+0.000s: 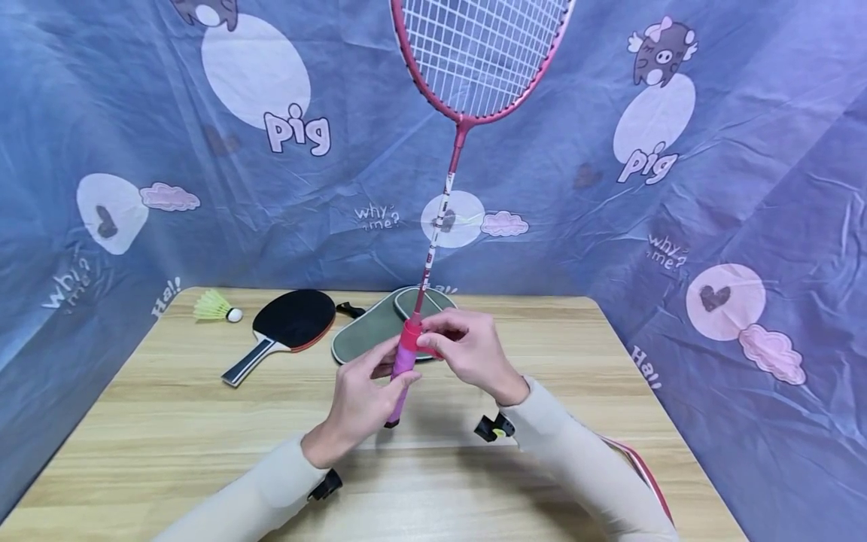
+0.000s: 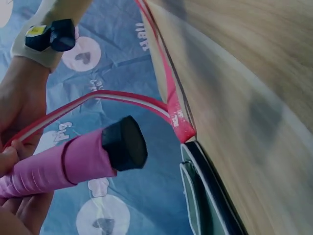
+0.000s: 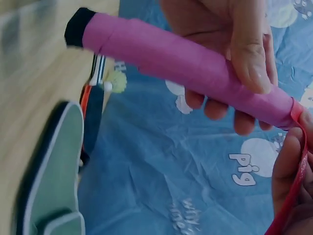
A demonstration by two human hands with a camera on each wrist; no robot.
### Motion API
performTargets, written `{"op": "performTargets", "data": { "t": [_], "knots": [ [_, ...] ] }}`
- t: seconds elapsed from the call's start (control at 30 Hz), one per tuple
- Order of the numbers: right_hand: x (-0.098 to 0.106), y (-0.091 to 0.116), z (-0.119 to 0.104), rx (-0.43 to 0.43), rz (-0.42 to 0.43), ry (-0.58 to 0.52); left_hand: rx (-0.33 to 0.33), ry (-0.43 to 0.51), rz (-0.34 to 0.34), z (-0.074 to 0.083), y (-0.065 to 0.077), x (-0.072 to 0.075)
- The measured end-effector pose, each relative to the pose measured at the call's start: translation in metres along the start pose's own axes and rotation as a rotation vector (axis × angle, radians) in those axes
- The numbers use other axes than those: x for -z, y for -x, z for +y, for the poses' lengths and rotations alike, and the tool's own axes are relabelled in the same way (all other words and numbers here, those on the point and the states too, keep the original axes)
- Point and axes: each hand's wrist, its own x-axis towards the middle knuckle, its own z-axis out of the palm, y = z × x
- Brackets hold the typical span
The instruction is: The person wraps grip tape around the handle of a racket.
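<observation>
A red badminton racket [image 1: 460,139] stands tilted with its strung head up, over the table. My left hand [image 1: 359,403] holds its purple-wrapped handle [image 1: 403,369], thumb along one side and fingers round the other in the right wrist view. A black butt cap [image 2: 128,143] ends the handle. Red tape [image 1: 410,335] circles the handle's top, where my right hand [image 1: 470,348] pinches the loose strip [image 3: 293,188] between thumb and fingers. From there the red, pale-edged strip [image 2: 182,128] hangs slack in the left wrist view.
On the wooden table [image 1: 169,452] lie a yellow shuttlecock [image 1: 217,307], a black table tennis bat [image 1: 296,320] and a green case [image 1: 366,331] behind my hands. Red and white strip [image 1: 646,470] shows beside my right sleeve. Printed blue cloth [image 1: 339,60] encloses the table's back and sides.
</observation>
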Motion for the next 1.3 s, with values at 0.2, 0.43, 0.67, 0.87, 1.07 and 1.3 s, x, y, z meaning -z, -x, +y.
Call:
{"op": "performTargets", "data": {
  "t": [0.2, 0.43, 0.67, 0.87, 1.07, 1.3],
  "knots": [
    [0.011, -0.006, -0.008, 0.083, -0.157, 0.208, 0.119, 0.058, -0.028, 0.001, 0.001, 0.004],
    [0.023, -0.013, -0.014, 0.101, -0.294, 0.325, 0.146, 0.091, -0.051, 0.0, 0.002, 0.003],
    [0.026, -0.013, -0.011, 0.112, -0.265, 0.281, 0.229, 0.221, -0.109, 0.002, 0.001, 0.003],
    [0.018, -0.011, -0.015, -0.011, -0.178, 0.177, 0.288, 0.407, -0.188, 0.005, -0.002, 0.006],
    [0.014, -0.011, -0.015, -0.133, -0.148, 0.085, 0.282, 0.485, -0.231, 0.004, -0.003, 0.009],
    [0.015, -0.012, -0.007, -0.246, -0.204, -0.083, 0.296, 0.545, -0.295, 0.003, -0.008, 0.012]
  ]
}}
